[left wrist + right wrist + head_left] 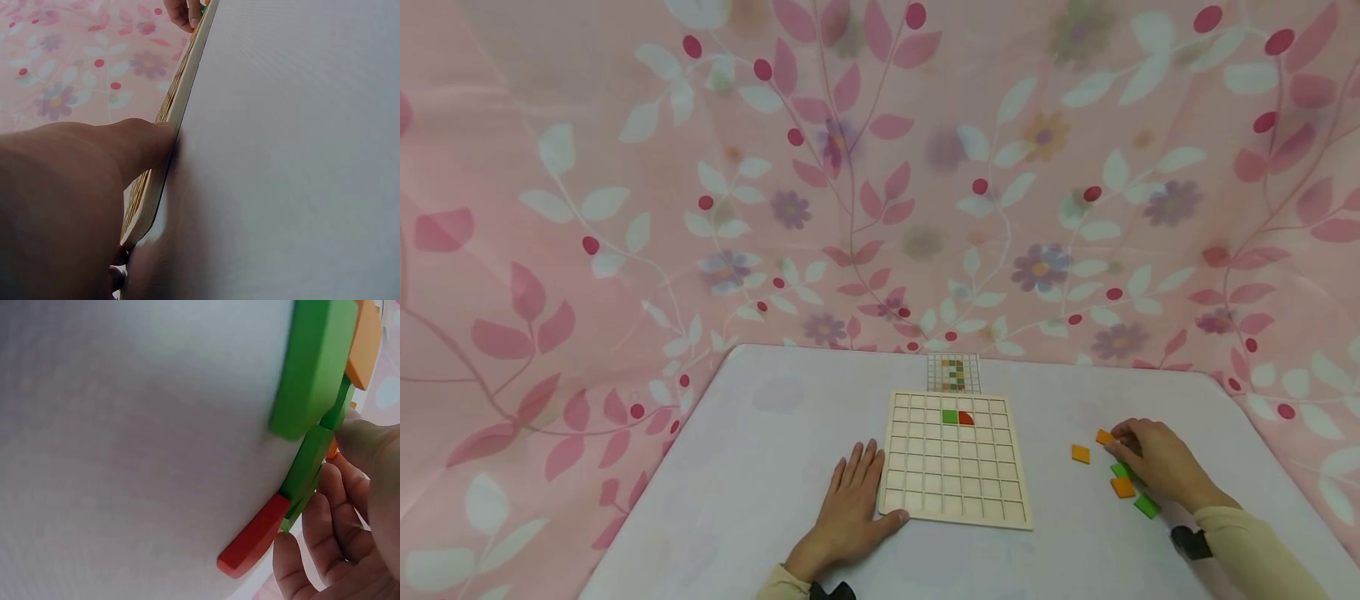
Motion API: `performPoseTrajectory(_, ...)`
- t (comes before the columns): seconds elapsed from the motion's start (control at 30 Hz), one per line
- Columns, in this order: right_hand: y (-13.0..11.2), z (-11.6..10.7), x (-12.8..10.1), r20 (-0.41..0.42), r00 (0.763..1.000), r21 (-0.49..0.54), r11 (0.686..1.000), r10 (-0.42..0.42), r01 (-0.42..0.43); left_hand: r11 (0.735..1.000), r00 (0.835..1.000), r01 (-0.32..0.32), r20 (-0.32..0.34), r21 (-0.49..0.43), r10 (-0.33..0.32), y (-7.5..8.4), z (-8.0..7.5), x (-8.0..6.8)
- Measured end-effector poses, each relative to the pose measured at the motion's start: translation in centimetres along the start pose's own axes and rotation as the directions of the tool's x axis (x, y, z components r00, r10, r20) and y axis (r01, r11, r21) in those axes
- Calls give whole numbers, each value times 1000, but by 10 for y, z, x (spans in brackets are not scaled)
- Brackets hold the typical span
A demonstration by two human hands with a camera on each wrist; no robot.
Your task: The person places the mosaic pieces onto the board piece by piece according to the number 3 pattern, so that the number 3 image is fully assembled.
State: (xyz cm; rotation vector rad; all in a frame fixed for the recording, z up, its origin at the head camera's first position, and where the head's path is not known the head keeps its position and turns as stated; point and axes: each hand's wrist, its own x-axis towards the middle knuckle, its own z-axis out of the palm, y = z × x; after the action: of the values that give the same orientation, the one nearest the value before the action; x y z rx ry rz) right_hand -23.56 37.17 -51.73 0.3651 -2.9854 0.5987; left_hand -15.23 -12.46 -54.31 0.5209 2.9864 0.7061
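No readable text, no label, no brand, no number on the wooden grid board (pixel 956 460), none on the small pattern card (pixel 953 372) at 12 o'clock of it, only coloured squares

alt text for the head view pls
A person's left hand rests flat beside a wooden grid board holding one green tile and one red tile, while the right hand reaches over loose orange and green tiles on a white table.

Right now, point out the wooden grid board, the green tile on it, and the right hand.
wooden grid board (pixel 955 492), head view, bare lower cells.
green tile (pixel 950 417), head view, its top face.
right hand (pixel 1153 460), head view, back of hand.
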Motion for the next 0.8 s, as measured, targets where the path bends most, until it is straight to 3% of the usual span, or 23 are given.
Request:
performPoseTrajectory(0.33, -2, 5, 1, -43, 995, -116, 990, -91, 85, 1000, 1000, -7, -1, 25, 7, 0, 0, 0)
performPoseTrajectory(0.6, -11, 4, 9, 5, 998, -44, 997, -56, 56, 1000, 1000, -18, -17, 9, 18, -1, -1, 0)
performPoseTrajectory(0.8, -30, 3, 20, -14, 996, -19, 996, -92, 91, 999, 999, -39, -31, -21, 38, 1, -3, -1)
